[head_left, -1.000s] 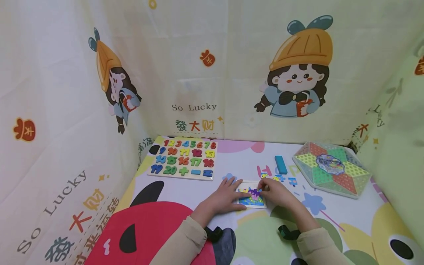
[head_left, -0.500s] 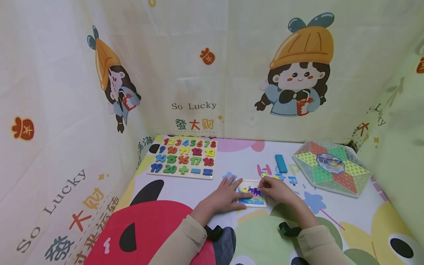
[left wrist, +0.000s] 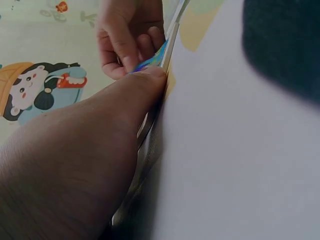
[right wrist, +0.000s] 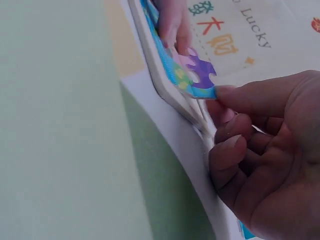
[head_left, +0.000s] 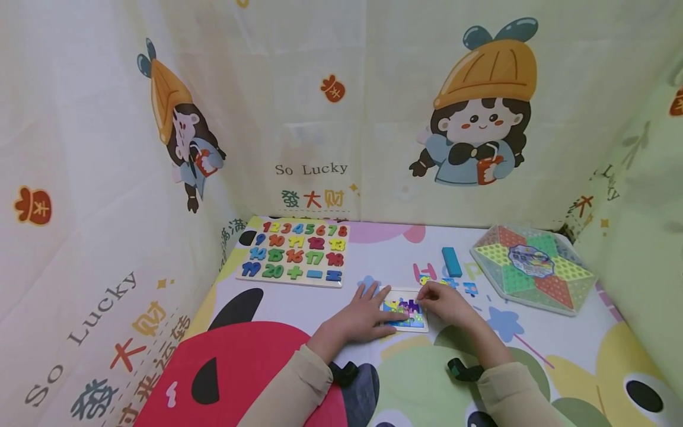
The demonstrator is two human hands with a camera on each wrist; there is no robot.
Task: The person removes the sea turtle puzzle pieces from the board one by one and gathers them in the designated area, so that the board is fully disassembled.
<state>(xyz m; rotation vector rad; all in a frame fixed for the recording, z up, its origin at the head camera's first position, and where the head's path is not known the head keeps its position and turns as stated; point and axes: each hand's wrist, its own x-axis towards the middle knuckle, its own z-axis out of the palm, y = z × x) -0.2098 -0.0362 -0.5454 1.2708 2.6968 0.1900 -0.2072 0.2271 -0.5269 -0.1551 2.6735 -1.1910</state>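
Jigsaw puzzle point(head_left: 411, 306), partly assembled, sits in pale tray point(head_left: 404, 293) on worktop point(head_left: 389, 255). Right hand point(head_left: 446, 305) pinches puzzle's edge, thumb-and-finger grip narrow; left hand point(head_left: 363, 317) lies spread over tray, fingers straight. Risk: lifting pinched edge too sharply could pop neighbouring pieces point(right wrist: 203, 74) loose.
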